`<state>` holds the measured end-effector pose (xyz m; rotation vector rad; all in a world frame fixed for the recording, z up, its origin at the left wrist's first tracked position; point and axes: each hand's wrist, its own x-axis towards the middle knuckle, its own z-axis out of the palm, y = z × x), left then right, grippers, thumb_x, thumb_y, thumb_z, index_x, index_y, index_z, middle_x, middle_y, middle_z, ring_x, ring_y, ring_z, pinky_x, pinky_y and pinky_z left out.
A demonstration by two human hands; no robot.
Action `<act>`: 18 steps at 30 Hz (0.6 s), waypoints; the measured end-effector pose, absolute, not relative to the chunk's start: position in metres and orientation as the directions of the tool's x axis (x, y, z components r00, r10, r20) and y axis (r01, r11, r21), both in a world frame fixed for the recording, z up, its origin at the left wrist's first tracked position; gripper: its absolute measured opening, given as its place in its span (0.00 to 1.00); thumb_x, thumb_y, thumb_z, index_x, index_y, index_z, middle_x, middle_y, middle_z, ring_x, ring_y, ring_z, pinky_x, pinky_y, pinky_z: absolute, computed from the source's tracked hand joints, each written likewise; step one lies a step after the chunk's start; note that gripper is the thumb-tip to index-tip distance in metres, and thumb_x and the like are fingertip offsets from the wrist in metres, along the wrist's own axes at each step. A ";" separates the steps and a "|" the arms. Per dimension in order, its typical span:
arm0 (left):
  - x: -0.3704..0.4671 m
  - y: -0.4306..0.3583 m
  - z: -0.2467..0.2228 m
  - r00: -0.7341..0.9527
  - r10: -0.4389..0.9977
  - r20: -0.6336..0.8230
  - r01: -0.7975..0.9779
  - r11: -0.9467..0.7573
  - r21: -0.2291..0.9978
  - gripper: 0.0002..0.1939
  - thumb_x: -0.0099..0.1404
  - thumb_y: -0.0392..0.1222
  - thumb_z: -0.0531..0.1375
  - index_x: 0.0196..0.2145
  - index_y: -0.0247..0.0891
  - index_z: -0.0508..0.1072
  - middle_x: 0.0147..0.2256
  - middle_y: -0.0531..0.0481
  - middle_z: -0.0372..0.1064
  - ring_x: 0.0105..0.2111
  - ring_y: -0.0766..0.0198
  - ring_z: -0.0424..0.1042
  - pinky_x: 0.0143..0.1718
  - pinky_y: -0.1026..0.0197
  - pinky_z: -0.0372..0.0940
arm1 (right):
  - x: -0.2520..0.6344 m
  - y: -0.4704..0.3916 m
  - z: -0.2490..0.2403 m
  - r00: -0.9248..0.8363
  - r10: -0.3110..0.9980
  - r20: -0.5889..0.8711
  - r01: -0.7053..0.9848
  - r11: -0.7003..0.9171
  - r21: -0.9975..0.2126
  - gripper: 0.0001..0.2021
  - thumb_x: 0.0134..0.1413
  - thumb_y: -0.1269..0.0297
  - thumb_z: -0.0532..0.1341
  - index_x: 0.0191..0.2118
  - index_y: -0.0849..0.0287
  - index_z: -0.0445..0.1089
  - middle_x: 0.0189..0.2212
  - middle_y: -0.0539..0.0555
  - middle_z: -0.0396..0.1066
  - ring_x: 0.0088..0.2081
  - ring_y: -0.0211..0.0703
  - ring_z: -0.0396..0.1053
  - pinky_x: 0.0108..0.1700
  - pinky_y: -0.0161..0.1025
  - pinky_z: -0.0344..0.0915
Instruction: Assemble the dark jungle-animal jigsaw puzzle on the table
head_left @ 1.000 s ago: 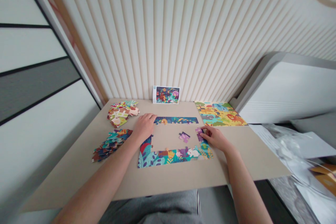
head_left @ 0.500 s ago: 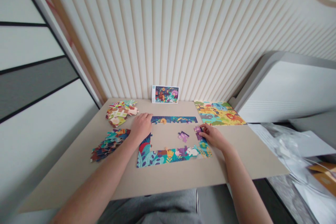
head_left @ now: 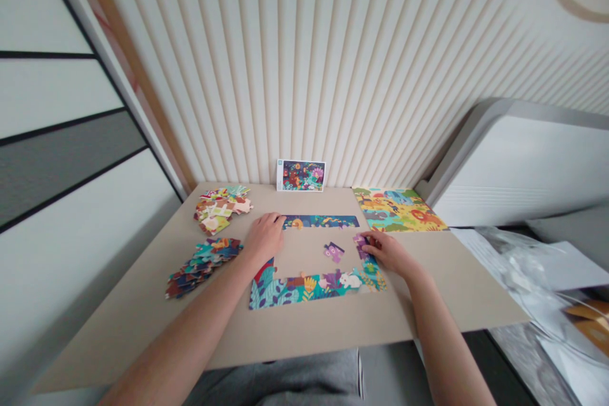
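A jigsaw puzzle border (head_left: 297, 292) lies on the table, its lower edge joined into a strip of teal leaves and a white rabbit. My left hand (head_left: 267, 236) rests palm down over its upper left corner, fingers laid on the left end of the dark blue top strip (head_left: 328, 221). At the right side, my right hand (head_left: 386, 251) has thumb and fingers closed on a purple puzzle piece (head_left: 359, 243) just above the green and teal pieces. Inside the border sits a loose purple puzzle piece (head_left: 333, 252), touched by neither hand.
Left of the border are a pile of dark puzzle pieces (head_left: 202, 266) and a lighter pile (head_left: 221, 208). A picture card (head_left: 301, 176) leans on the ribbed wall. A yellow animal puzzle (head_left: 399, 209) lies at the back right. Plastic wrapping (head_left: 516, 266) is beyond the table's right edge.
My left hand has shifted slightly right, covering more of the top strip's left end. The right hand stays on the purple piece. The view has tilted up a little.
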<state>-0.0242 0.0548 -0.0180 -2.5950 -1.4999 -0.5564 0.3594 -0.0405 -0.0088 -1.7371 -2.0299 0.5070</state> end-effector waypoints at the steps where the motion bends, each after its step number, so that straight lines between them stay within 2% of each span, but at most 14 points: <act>1: -0.024 0.055 -0.018 0.449 0.824 0.346 0.856 -0.508 0.098 0.19 0.68 0.32 0.54 0.55 0.39 0.71 0.52 0.41 0.70 0.52 0.53 0.67 0.52 0.52 0.62 | 0.360 -0.040 -0.009 -0.128 0.989 0.071 0.832 0.145 -0.536 0.18 0.60 0.56 0.62 0.53 0.55 0.73 0.33 0.52 0.72 0.34 0.44 0.67 0.38 0.39 0.62; 5: -0.024 0.055 -0.018 0.453 0.830 0.325 0.859 -0.504 0.092 0.18 0.69 0.33 0.54 0.55 0.39 0.71 0.52 0.42 0.69 0.53 0.53 0.67 0.53 0.53 0.62 | 0.360 -0.041 -0.011 -0.142 0.987 0.070 0.823 0.157 -0.545 0.17 0.60 0.57 0.63 0.52 0.55 0.73 0.37 0.53 0.73 0.36 0.43 0.68 0.39 0.38 0.62; 8: -0.024 0.056 -0.018 0.457 0.827 0.327 0.857 -0.508 0.085 0.18 0.69 0.33 0.54 0.55 0.39 0.71 0.52 0.42 0.69 0.52 0.54 0.67 0.52 0.54 0.62 | 0.358 -0.044 -0.009 -0.151 0.984 0.099 0.824 0.181 -0.537 0.16 0.61 0.56 0.62 0.52 0.54 0.73 0.35 0.53 0.72 0.35 0.43 0.68 0.38 0.38 0.62; 12: -0.024 0.056 -0.019 0.458 0.823 0.337 0.858 -0.509 0.077 0.18 0.69 0.33 0.54 0.55 0.38 0.71 0.51 0.42 0.70 0.52 0.53 0.67 0.52 0.53 0.61 | 0.343 -0.049 0.002 -0.121 0.967 0.222 0.835 0.220 -0.505 0.15 0.63 0.52 0.61 0.47 0.55 0.75 0.32 0.52 0.71 0.33 0.43 0.67 0.37 0.39 0.62; 15: -0.024 0.056 -0.019 0.458 0.823 0.336 0.857 -0.510 0.079 0.18 0.69 0.33 0.54 0.54 0.38 0.71 0.51 0.42 0.70 0.53 0.53 0.67 0.52 0.53 0.61 | 0.316 -0.051 0.011 -0.200 0.935 0.292 0.817 0.323 -0.478 0.15 0.65 0.52 0.59 0.48 0.55 0.76 0.37 0.55 0.73 0.39 0.45 0.69 0.45 0.41 0.64; 18: -0.023 0.056 -0.018 0.456 0.825 0.334 0.859 -0.507 0.080 0.18 0.69 0.32 0.54 0.55 0.38 0.71 0.51 0.41 0.69 0.53 0.53 0.67 0.53 0.53 0.61 | 0.287 -0.051 0.015 -0.329 0.907 0.264 0.807 0.415 -0.420 0.21 0.60 0.48 0.64 0.54 0.52 0.74 0.46 0.58 0.73 0.48 0.50 0.69 0.53 0.45 0.63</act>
